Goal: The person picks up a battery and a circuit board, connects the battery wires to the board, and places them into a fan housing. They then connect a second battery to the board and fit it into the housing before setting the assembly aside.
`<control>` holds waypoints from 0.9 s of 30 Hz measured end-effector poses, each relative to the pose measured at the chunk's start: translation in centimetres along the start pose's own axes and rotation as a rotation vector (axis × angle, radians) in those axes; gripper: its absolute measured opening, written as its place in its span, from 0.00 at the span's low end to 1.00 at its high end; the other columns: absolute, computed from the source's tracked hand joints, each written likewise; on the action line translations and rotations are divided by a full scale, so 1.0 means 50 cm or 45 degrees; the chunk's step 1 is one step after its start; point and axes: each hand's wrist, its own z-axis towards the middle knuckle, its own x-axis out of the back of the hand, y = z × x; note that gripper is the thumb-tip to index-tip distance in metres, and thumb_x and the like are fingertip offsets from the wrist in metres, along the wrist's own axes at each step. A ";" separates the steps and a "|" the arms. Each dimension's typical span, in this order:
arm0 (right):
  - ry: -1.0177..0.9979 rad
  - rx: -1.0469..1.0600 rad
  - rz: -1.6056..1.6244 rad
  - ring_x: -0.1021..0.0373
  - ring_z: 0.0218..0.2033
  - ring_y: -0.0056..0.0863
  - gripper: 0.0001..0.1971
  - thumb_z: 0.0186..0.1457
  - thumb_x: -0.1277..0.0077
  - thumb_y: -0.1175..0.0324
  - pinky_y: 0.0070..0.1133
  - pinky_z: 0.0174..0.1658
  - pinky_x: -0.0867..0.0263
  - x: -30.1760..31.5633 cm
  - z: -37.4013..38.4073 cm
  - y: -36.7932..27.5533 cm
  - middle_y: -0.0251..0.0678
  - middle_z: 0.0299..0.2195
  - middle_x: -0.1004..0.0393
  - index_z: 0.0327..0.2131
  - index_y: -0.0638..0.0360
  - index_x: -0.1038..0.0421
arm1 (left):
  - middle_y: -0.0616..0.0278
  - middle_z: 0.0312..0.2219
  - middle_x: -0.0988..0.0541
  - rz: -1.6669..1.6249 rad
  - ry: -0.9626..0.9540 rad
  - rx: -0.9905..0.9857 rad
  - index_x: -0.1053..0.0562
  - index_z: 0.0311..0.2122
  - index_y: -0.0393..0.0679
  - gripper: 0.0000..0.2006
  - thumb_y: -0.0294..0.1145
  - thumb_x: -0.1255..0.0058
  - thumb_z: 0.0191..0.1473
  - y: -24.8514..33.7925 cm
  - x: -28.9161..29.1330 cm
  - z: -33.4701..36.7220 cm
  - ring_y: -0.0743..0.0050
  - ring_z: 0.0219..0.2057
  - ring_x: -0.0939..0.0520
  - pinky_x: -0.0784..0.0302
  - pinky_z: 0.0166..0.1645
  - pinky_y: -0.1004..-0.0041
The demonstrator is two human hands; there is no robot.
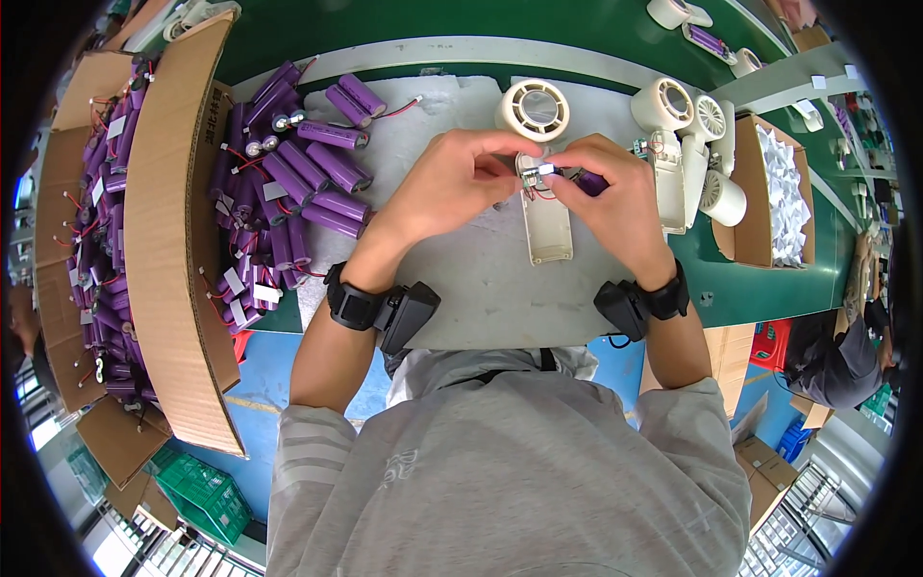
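Note:
Both my hands meet over an opened cream handheld fan (548, 236), whose round head (536, 111) points away from me. My left hand (447, 188) is closed, fingertips pinched at the fan's small circuit board (528, 175); what exactly they grip is hidden. The thumb and forefinger of my right hand (615, 192) pinch a small white plug (546, 168) beside that board. A purple battery (589, 181) shows under the right hand's fingers, partly covered. Thin red wires hang over the fan's hollow handle.
Purple batteries (298, 173) with wires are heaped at left, beside a cardboard box (178, 231) full of more. Several fan bodies (670, 178) stand at right, near a carton (745, 192) of folded white pieces. A green crate (204, 495) sits on the floor.

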 end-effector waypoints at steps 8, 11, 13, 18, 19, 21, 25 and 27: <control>0.079 0.044 -0.060 0.29 0.25 0.23 0.09 0.45 0.39 0.77 0.17 0.29 0.34 -0.011 -0.004 -0.003 0.36 0.30 0.24 0.34 0.63 0.23 | 0.64 0.25 0.21 -0.001 0.028 -0.027 0.24 0.45 0.39 0.15 0.17 0.50 0.50 -0.005 -0.005 0.001 0.84 0.27 0.24 0.28 0.33 0.78; 0.066 0.041 -0.085 0.29 0.25 0.24 0.09 0.45 0.39 0.76 0.18 0.29 0.34 -0.009 -0.006 -0.004 0.36 0.29 0.24 0.34 0.63 0.23 | 0.64 0.25 0.21 0.008 0.016 -0.022 0.23 0.44 0.40 0.15 0.18 0.50 0.50 -0.008 -0.002 0.003 0.83 0.27 0.23 0.28 0.33 0.79; 0.061 0.039 -0.097 0.29 0.25 0.25 0.09 0.45 0.39 0.76 0.18 0.29 0.34 -0.008 -0.006 -0.004 0.36 0.29 0.24 0.34 0.63 0.23 | 0.64 0.25 0.21 0.004 0.022 -0.015 0.23 0.44 0.40 0.14 0.18 0.50 0.51 -0.006 -0.002 0.003 0.83 0.27 0.23 0.28 0.33 0.79; 0.090 0.063 -0.120 0.29 0.25 0.27 0.09 0.45 0.39 0.76 0.19 0.29 0.34 -0.010 -0.005 -0.001 0.37 0.29 0.25 0.33 0.63 0.24 | 0.64 0.26 0.21 -0.036 0.045 -0.010 0.23 0.44 0.40 0.14 0.18 0.50 0.51 -0.002 -0.007 0.001 0.84 0.27 0.23 0.28 0.33 0.79; 0.088 0.055 -0.120 0.29 0.25 0.27 0.09 0.45 0.39 0.76 0.19 0.29 0.34 -0.011 -0.006 -0.001 0.37 0.29 0.25 0.33 0.63 0.24 | 0.64 0.27 0.21 -0.051 0.052 -0.013 0.23 0.44 0.40 0.14 0.18 0.50 0.51 -0.002 -0.008 0.001 0.84 0.28 0.23 0.28 0.33 0.79; 0.086 0.047 -0.119 0.29 0.25 0.27 0.09 0.45 0.39 0.76 0.19 0.29 0.34 -0.011 -0.007 -0.002 0.37 0.29 0.25 0.33 0.63 0.24 | 0.64 0.27 0.20 -0.050 0.053 -0.006 0.23 0.44 0.40 0.14 0.18 0.50 0.51 -0.002 -0.010 0.003 0.84 0.28 0.23 0.28 0.33 0.79; 0.088 0.043 -0.124 0.29 0.25 0.27 0.09 0.45 0.39 0.76 0.19 0.29 0.34 -0.010 -0.006 -0.005 0.36 0.29 0.25 0.33 0.63 0.24 | 0.63 0.29 0.20 -0.050 0.054 0.002 0.23 0.44 0.40 0.14 0.17 0.49 0.51 0.000 -0.007 0.004 0.83 0.28 0.23 0.27 0.34 0.79; 0.084 0.035 -0.139 0.29 0.24 0.27 0.09 0.45 0.39 0.76 0.19 0.28 0.34 -0.009 -0.005 -0.008 0.36 0.29 0.25 0.34 0.63 0.24 | 0.63 0.30 0.20 -0.057 0.045 -0.009 0.23 0.44 0.40 0.15 0.17 0.49 0.50 0.000 -0.006 0.003 0.83 0.29 0.22 0.27 0.35 0.79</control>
